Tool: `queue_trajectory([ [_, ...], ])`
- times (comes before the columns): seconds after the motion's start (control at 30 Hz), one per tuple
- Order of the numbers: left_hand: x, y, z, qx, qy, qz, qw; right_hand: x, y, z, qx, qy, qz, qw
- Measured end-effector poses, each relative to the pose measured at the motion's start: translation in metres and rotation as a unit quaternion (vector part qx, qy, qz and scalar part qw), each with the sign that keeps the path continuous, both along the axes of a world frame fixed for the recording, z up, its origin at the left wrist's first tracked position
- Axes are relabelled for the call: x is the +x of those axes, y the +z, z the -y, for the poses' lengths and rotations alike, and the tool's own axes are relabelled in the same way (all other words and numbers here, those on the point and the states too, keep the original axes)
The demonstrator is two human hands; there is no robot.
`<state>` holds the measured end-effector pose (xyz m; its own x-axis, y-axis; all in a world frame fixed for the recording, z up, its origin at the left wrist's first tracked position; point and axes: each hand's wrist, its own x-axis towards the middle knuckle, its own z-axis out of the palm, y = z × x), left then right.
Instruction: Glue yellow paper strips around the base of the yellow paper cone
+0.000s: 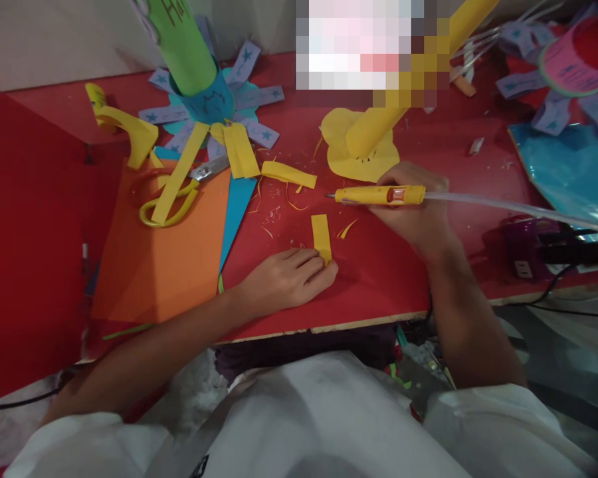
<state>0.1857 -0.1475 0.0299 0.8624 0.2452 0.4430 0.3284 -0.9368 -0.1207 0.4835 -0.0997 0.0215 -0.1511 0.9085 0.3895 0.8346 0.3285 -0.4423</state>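
My left hand lies on the red table, its fingertips pinching the near end of a short yellow paper strip. My right hand is closed around a yellow glue gun, held level with its nozzle pointing left above the table, a little beyond the strip. A clear glue stick sticks out of the gun's back to the right.
Orange paper lies at left with yellow-handled scissors and more yellow strips. A green tube on a blue flower shape stands behind; a yellow tube on a yellow base is in the middle. A purple power strip sits right.
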Motion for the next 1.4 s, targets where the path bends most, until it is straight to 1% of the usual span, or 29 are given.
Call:
queue_trajectory([
  [0.07, -0.001, -0.001, 0.0, -0.023, -0.005, 0.002, 1.0, 0.0, 0.0, 0.001, -0.005, -0.002, 0.007, 1.0],
  [0.1, -0.001, -0.002, 0.0, -0.05, -0.009, 0.017, 0.999, 0.0, 0.0, 0.001, -0.008, -0.005, 0.01, 1.0],
  [0.13, -0.002, -0.002, 0.0, -0.09, -0.006, 0.045, 0.995, 0.0, 0.0, 0.001, -0.007, -0.01, 0.013, 1.0],
  [0.17, -0.003, -0.002, -0.002, -0.14, 0.011, 0.084, 0.987, 0.0, 0.0, 0.001, -0.004, -0.016, 0.016, 1.0],
  [0.2, -0.005, -0.002, -0.006, -0.199, 0.044, 0.127, 0.971, 0.0, 0.0, 0.002, -0.001, -0.019, 0.02, 1.0],
  [0.23, -0.008, -0.003, -0.012, -0.258, 0.087, 0.176, 0.946, 0.0, 0.001, 0.002, 0.003, -0.023, 0.022, 0.999],
  [0.3, -0.017, -0.006, -0.031, -0.351, 0.188, 0.258, 0.88, 0.0, 0.003, 0.002, 0.01, -0.03, 0.023, 0.999],
  [0.33, -0.022, -0.009, -0.044, -0.363, 0.209, 0.319, 0.85, 0.0, 0.004, 0.003, 0.009, -0.03, 0.024, 0.999],
  [0.37, -0.028, -0.011, -0.057, -0.357, 0.232, 0.369, 0.826, 0.0, 0.006, 0.003, 0.008, -0.029, 0.023, 0.999],
  [0.4, -0.035, -0.013, -0.07, -0.313, 0.25, 0.422, 0.814, -0.001, 0.007, 0.004, 0.007, -0.029, 0.021, 0.999],
  [0.47, -0.047, -0.015, -0.093, -0.257, 0.268, 0.469, 0.802, -0.002, 0.009, 0.005, 0.006, -0.028, 0.015, 0.999],
  [0.53, -0.058, -0.016, -0.107, -0.196, 0.285, 0.449, 0.824, -0.003, 0.009, 0.005, 0.009, -0.028, 0.008, 1.0],
  [0.6, -0.065, -0.016, -0.113, -0.152, 0.292, 0.386, 0.862, -0.004, 0.008, 0.005, 0.014, -0.025, 0.008, 1.0],
  [0.67, -0.07, -0.02, -0.115, -0.126, 0.281, 0.313, 0.899, -0.004, 0.006, 0.004, 0.017, -0.024, 0.013, 0.999],
  [0.7, -0.071, -0.022, -0.116, -0.129, 0.275, 0.287, 0.908, -0.003, 0.005, 0.004, 0.021, -0.026, 0.013, 0.999],
  [0.77, -0.073, -0.024, -0.116, -0.152, 0.274, 0.258, 0.914, -0.003, 0.004, 0.003, 0.024, -0.023, 0.012, 0.999],
  [0.83, -0.071, -0.021, -0.115, -0.167, 0.276, 0.257, 0.911, -0.003, 0.004, 0.003, 0.029, -0.02, 0.007, 0.999],
  [0.9, -0.067, -0.012, -0.114, -0.148, 0.262, 0.269, 0.915, -0.003, 0.005, 0.003, 0.016, -0.015, 0.007, 1.0],
  [0.97, -0.059, 0.001, -0.115, -0.125, 0.242, 0.276, 0.922, -0.002, 0.005, 0.003, -0.001, -0.015, 0.009, 1.0],
  [1.0, -0.055, 0.006, -0.117, -0.123, 0.235, 0.268, 0.926, -0.002, 0.005, 0.003, -0.009, -0.012, 0.01, 1.0],
  [1.07, -0.047, 0.012, -0.124, -0.15, 0.234, 0.21, 0.937, -0.002, 0.005, 0.003, -0.018, -0.011, 0.006, 1.0],
  [1.13, -0.042, 0.008, -0.137, -0.164, 0.238, 0.139, 0.947, -0.003, 0.005, 0.003, -0.028, -0.015, 0.002, 0.999],
  [1.27, -0.036, -0.008, -0.163, -0.18, 0.226, 0.044, 0.956, -0.006, 0.007, 0.004, -0.022, -0.029, -0.004, 0.999],
  [1.33, -0.034, -0.007, -0.169, -0.181, 0.229, 0.012, 0.956, -0.006, 0.006, 0.004, -0.009, -0.023, -0.008, 1.0],
  [1.4, -0.032, 0.002, -0.171, -0.183, 0.239, -0.011, 0.954, -0.006, 0.005, 0.004, 0.001, -0.017, -0.011, 1.0],
])
